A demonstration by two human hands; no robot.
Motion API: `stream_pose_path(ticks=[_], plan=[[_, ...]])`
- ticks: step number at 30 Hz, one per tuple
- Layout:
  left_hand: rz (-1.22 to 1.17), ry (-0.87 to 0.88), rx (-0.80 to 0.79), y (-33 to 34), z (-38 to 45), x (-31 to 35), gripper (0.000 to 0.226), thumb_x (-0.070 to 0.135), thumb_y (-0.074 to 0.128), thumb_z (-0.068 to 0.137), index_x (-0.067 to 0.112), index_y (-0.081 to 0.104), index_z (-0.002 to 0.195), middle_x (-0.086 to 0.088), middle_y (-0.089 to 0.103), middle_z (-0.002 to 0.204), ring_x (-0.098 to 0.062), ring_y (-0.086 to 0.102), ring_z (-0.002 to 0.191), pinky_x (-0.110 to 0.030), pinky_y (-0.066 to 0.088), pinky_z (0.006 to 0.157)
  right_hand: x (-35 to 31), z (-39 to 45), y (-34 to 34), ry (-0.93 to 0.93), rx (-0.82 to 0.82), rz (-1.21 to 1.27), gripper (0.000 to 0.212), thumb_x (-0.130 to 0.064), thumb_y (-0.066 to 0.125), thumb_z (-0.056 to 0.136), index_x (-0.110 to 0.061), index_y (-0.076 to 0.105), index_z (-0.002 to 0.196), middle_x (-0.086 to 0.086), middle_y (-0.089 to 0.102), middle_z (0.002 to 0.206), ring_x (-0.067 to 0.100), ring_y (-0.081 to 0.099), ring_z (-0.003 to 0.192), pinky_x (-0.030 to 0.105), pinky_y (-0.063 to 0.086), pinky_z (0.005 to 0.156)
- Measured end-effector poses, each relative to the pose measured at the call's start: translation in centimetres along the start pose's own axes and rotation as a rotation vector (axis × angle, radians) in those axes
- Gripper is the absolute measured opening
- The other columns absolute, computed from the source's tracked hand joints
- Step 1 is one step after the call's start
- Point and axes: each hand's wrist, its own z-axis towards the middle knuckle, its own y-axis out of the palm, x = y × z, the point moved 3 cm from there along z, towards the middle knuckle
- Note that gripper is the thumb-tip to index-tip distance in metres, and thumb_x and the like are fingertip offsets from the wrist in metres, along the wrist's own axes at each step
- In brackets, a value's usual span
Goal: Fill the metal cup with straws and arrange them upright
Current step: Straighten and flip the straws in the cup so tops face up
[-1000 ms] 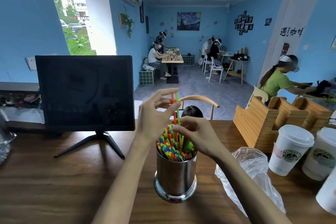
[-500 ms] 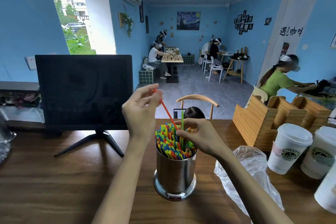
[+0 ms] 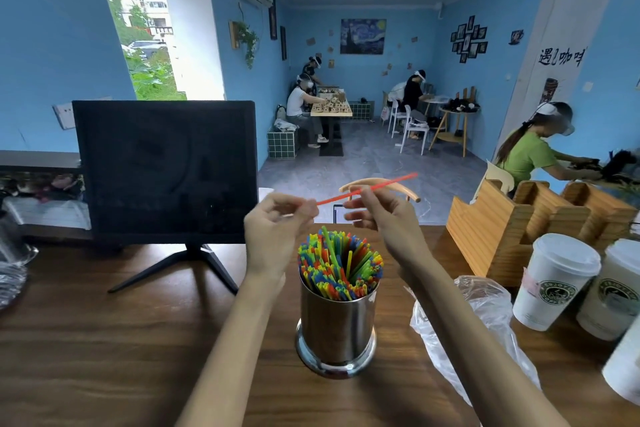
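Observation:
A shiny metal cup (image 3: 337, 326) stands on the wooden counter (image 3: 104, 340), packed with several coloured straws (image 3: 341, 270) standing upright. Above the cup I hold a single red straw (image 3: 377, 186) almost level, its right end tilted up. My left hand (image 3: 275, 229) pinches the straw's left end. My right hand (image 3: 377, 215) pinches it near the middle. Both hands hover just above the straw tops and touch neither cup nor bundle.
A black monitor (image 3: 166, 170) on a stand sits at the left. A crumpled clear plastic bag (image 3: 485, 319) lies right of the cup. Lidded paper cups (image 3: 554, 284) and a wooden holder (image 3: 512, 218) stand at the right. Glassware (image 3: 14, 267) sits at the far left edge.
My left hand drew the red straw out of the bundle and brought it level above the cup. My right hand let go of a green straw and took hold of the red one.

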Motion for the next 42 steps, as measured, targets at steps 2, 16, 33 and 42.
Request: stream_pose_path(ticks=[2, 16, 33, 42], plan=[[0.236, 0.057, -0.108, -0.1, 0.2, -0.6, 0.013, 0.005, 0.083, 0.080, 0.009, 0.072, 0.086, -0.005, 0.075, 0.080, -0.013, 0.072, 0.076, -0.026, 0.060, 0.072, -0.6, 0.2, -0.3, 0.017, 0.045, 0.105, 0.024, -0.020, 0.053, 0.104, -0.003, 0.068, 0.114, 0.011, 0.075, 0.107, 0.023, 0.075, 0.090, 0.030, 0.060, 0.080], [0.845, -0.121, -0.256, -1.0, 1.7, -4.5, 0.022, 0.033, 0.065, 0.098, 0.020, 0.079, 0.108, 0.007, 0.076, 0.109, -0.009, 0.067, 0.099, -0.031, 0.054, 0.087, 1.2, -0.4, -1.3, -0.329, 0.114, -0.726, 0.081, -0.009, 0.065, 0.095, -0.041, 0.022, 0.156, -0.012, 0.065, 0.091, 0.014, 0.066, 0.064, 0.038, 0.060, 0.065], [0.766, 0.002, -0.135, -1.1, 2.5, -2.8, 0.007, 0.031, 0.076, 0.089, 0.027, 0.082, 0.089, 0.024, 0.068, 0.074, 0.002, 0.066, 0.083, -0.019, 0.051, 0.072, 1.3, -2.0, 1.1, -0.407, -0.221, -0.720, 0.069, -0.018, 0.053, 0.100, -0.042, 0.021, 0.157, -0.016, 0.036, 0.151, 0.002, 0.045, 0.129, 0.020, 0.042, 0.099], [0.711, 0.079, -0.133, -0.6, 2.4, -2.0, 0.009, 0.028, 0.074, 0.091, 0.025, 0.082, 0.094, 0.020, 0.073, 0.081, 0.003, 0.067, 0.085, -0.018, 0.052, 0.078, 2.7, -2.8, 1.9, -0.528, -0.222, -0.877, 0.062, -0.049, 0.043, 0.105, -0.037, 0.018, 0.160, -0.008, 0.014, 0.168, 0.011, 0.009, 0.156, 0.031, 0.013, 0.125]])
